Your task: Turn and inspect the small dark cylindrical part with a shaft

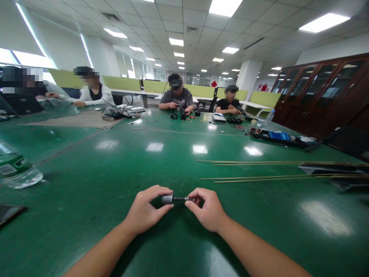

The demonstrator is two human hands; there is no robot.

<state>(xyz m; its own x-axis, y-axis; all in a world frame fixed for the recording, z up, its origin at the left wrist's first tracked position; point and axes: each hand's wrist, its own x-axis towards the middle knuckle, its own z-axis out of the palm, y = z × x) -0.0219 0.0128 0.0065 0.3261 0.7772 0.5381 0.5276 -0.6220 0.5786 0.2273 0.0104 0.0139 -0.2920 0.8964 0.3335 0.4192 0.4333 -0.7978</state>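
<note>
Just above the green tabletop, a short grey metal cylinder with a thin dark shaft lies level between my hands; its exact kind cannot be made out. My left hand is closed around the cylinder, thumb below and fingers above. At the other end, my right hand pinches the shaft's tip, where a small shiny metal bit shows between thumb and fingers. The far end of that bit is hidden by the right fingers.
Long thin brass-coloured rods lie on the green table to the right. A water bottle lies at left, above a dark flat object. A black tray stands far right. Several people sit across the table among electronic parts.
</note>
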